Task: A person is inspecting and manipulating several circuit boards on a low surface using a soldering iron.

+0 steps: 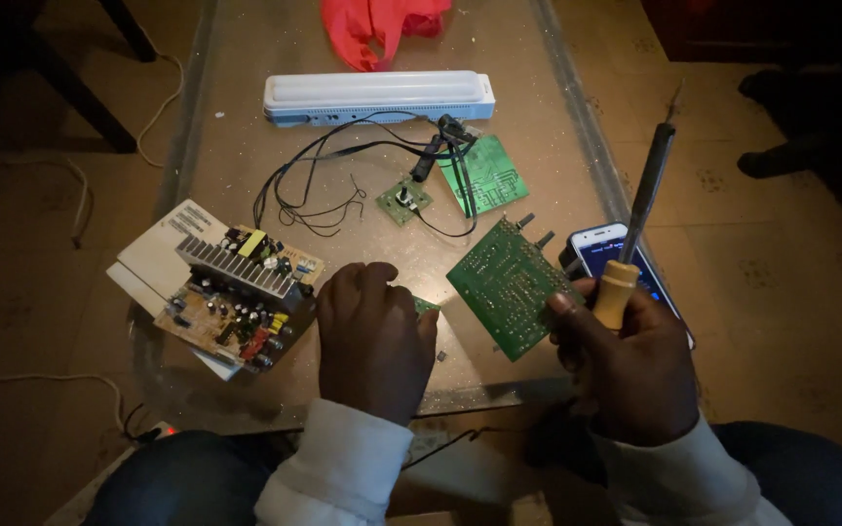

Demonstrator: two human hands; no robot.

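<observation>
My right hand (626, 356) grips a soldering iron (635, 224) by its wooden handle, the metal shaft pointing up and away. The same hand's fingers touch the edge of a green circuit board (507, 282) lying tilted on the table. My left hand (372, 336) rests curled, knuckles up, over a small green board piece (427, 306) whose corner shows beside the fingers; whether it grips that piece is hidden. An amplifier board with a finned heat sink (236, 302) lies just left of my left hand.
A phone with a lit screen (606, 251) lies under the iron. Farther back sit a small green board with a knob (403, 200), another green board (484, 173), black wires (314, 185), a white tube lamp (378, 95) and a red bag (382, 24). A white box (153, 255) underlies the amplifier board.
</observation>
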